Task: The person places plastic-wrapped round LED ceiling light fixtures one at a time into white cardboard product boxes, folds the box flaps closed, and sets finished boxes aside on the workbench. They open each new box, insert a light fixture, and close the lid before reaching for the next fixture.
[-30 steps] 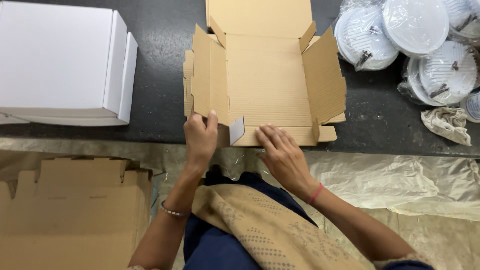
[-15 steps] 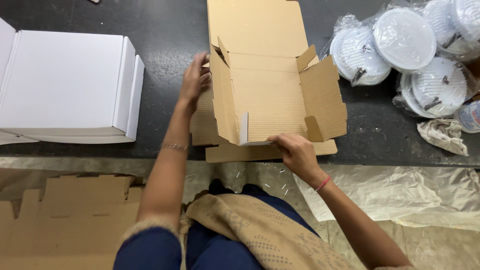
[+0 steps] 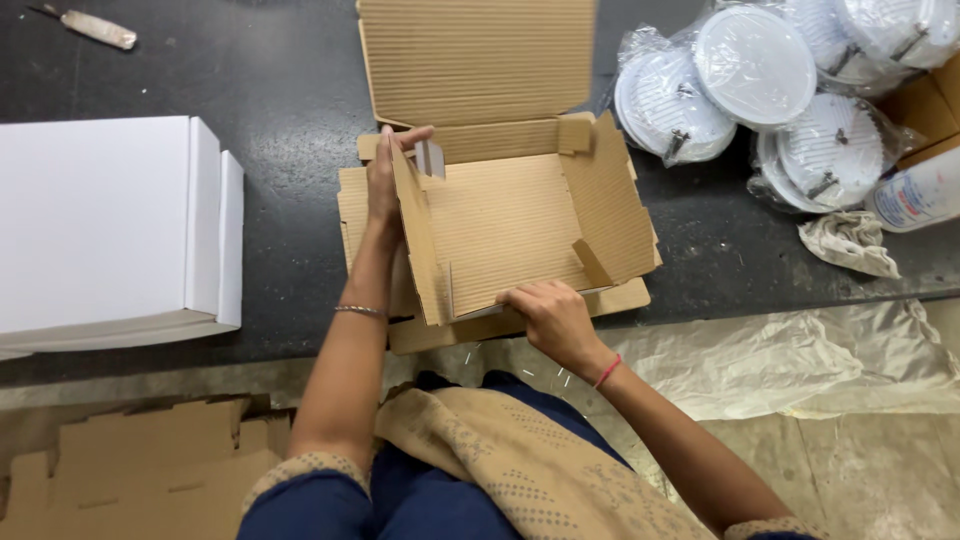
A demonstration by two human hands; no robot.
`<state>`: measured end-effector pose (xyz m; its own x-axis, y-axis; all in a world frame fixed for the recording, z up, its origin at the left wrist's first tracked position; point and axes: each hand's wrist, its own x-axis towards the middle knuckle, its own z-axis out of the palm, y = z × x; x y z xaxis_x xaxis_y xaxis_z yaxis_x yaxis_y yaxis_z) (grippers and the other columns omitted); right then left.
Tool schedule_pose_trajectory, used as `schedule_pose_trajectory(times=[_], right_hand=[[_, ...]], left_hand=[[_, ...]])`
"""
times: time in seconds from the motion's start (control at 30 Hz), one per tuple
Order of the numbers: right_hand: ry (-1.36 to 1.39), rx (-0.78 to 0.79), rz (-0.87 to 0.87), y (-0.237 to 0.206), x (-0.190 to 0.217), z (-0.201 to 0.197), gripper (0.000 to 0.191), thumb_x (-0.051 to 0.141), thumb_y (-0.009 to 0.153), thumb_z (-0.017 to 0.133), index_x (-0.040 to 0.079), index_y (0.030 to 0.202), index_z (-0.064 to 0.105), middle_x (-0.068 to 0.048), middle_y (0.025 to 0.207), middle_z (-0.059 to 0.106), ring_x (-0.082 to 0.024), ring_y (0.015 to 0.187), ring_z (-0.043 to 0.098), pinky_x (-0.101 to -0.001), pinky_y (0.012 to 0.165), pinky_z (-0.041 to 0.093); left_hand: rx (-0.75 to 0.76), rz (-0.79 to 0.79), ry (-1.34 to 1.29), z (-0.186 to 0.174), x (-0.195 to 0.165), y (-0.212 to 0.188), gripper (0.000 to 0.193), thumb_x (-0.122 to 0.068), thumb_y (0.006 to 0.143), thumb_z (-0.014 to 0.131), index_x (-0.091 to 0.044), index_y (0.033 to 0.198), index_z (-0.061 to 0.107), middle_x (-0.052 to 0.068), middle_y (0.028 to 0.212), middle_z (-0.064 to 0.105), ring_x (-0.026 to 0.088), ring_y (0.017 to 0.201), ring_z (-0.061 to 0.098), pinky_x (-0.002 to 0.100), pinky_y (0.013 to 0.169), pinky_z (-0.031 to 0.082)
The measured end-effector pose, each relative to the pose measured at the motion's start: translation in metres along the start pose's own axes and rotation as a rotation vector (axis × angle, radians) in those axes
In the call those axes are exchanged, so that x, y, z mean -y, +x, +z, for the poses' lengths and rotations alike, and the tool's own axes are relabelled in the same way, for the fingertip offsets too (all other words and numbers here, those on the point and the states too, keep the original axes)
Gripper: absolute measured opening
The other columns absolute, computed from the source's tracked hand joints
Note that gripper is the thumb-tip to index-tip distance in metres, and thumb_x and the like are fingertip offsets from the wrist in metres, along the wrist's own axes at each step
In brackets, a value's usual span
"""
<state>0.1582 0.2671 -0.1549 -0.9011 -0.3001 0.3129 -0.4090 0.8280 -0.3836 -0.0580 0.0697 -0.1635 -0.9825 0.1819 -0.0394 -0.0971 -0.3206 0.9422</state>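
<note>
Folded box [image 3: 110,230] left of open carton [image 3: 510,220]; wrapped discs [image 3: 760,90] right; flat cardboard [image 3: 130,470] nearest.

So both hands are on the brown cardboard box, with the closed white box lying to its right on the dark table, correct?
Not quite. The head view shows the white box to the left of the cardboard box; the left hand and right hand are both on it.
</note>
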Motion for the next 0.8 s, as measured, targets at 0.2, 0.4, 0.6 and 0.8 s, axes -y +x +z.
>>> schedule_pose_trajectory(times=[0.2,0.4,0.6,0.8], right_hand=[[0.017,0.234,0.073,0.018,0.011,-0.014,0.039,0.001,0.086,0.062,0.016,0.122,0.067,-0.005,0.103,0.073,-0.028,0.095,0.068,-0.0406,0.086,0.052],[-0.059,0.471,-0.101,0.036,0.019,-0.026,0.083,-0.008,0.076,0.054,0.020,0.153,0.045,-0.008,0.117,0.064,-0.028,0.111,0.060,-0.0427,0.093,0.047],[-0.078,0.474,-0.251,0.047,0.002,-0.017,0.048,0.000,0.080,0.057,0.009,0.127,0.059,-0.012,0.120,0.062,-0.030,0.110,0.062,-0.0430,0.090,0.048],[-0.085,0.321,0.019,0.018,0.005,-0.014,0.013,0.011,0.087,0.062,0.008,0.099,0.067,-0.008,0.097,0.067,-0.029,0.099,0.064,-0.0423,0.086,0.048]], left_hand=[[0.056,0.243,-0.210,-0.008,0.023,-0.008,0.063,-0.052,0.111,0.049,-0.001,0.143,0.029,0.017,0.119,0.063,0.018,0.099,0.062,0.036,0.084,0.055],[0.174,0.243,0.239,-0.029,0.016,-0.009,0.095,-0.066,0.098,0.058,-0.006,0.156,0.012,0.018,0.131,0.062,0.024,0.125,0.058,0.043,0.101,0.049],[0.119,0.020,0.376,-0.016,0.010,-0.014,0.078,-0.051,0.086,0.078,-0.001,0.135,0.045,0.014,0.126,0.060,0.025,0.115,0.066,0.045,0.088,0.060],[-0.082,0.144,0.219,0.005,0.025,-0.013,0.060,-0.006,0.080,0.086,0.002,0.122,0.044,0.012,0.109,0.066,0.020,0.097,0.070,0.034,0.080,0.064]])
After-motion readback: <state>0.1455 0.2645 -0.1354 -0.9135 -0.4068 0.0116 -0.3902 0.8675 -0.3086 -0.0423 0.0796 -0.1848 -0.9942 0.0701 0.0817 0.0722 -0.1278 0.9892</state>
